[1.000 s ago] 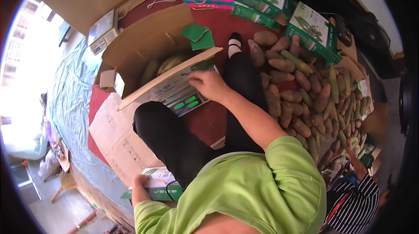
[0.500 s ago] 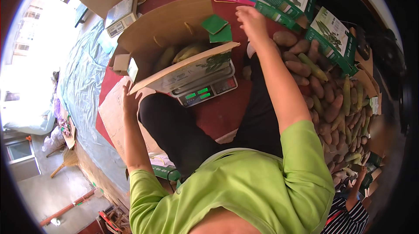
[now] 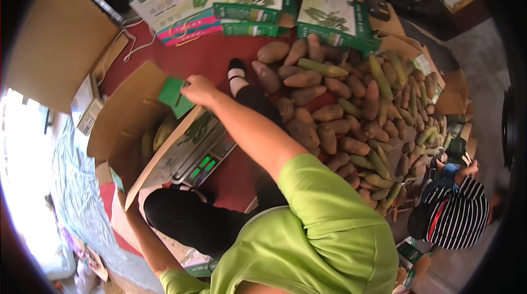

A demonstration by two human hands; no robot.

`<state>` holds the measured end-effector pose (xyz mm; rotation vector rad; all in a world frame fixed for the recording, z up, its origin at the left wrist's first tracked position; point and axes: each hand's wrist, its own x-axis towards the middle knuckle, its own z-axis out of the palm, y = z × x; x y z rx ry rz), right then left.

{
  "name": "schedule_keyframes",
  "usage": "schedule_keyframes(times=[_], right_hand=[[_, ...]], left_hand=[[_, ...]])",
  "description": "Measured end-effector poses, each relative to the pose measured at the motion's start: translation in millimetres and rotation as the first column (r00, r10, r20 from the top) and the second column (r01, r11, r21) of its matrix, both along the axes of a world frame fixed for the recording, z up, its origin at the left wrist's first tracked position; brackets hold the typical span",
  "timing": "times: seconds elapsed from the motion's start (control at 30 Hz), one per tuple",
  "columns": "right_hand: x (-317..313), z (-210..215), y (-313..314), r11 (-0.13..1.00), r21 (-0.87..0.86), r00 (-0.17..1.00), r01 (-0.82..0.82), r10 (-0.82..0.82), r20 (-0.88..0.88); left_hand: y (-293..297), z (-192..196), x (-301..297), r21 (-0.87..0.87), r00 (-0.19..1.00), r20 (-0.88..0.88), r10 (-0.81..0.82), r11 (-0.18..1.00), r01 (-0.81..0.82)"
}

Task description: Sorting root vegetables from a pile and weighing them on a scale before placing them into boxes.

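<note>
Matt brown cardboard box (image 3: 129, 124), glossy green card (image 3: 173, 96)

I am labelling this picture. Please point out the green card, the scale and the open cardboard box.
green card (image 3: 173, 95), head view, middle of its face
scale (image 3: 200, 158), head view, front panel
cardboard box (image 3: 129, 116), head view, inner wall

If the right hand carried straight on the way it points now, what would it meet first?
The right hand points left, already gripping a small green card. Beyond that, probably the inner wall of the open brown cardboard box; depth is hard to judge from above.
</note>
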<state>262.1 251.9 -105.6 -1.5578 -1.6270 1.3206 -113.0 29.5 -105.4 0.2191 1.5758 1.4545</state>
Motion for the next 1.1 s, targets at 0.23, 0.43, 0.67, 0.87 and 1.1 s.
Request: schedule_keyframes(times=[0.23,0.43,0.67,0.87,1.1], right_hand=[[-3.1,-7.0,4.0,0.989,-0.145,0.826,0.041,-0.115,-0.552],[-17.7,33.7,-20.8,0.974,-0.224,0.753,-0.019,-0.133,-0.644],[-95.5,90.2,-53.1,0.965,-0.104,0.796,-0.241,0.136,-0.589],[-198.4,83.1,-120.5,0.914,-0.062,0.806,-0.401,0.320,-0.497],[-298.3,15.2,-244.5,0.815,-0.275,0.859,-0.511,0.475,-0.190]], left_hand=[[-6.2,-13.6,-25.2,0.132,0.990,0.026,-0.137,0.982,0.132],[-30.4,-11.9,-37.1,0.222,0.967,0.244,-0.074,0.975,0.018],[-121.1,10.3,-91.0,0.074,0.908,0.327,0.262,0.951,-0.301],[-258.9,5.5,-173.3,0.172,0.931,0.142,0.337,0.917,-0.359],[-376.2,33.1,-170.2,-0.027,0.831,0.093,0.548,0.836,-0.548]])
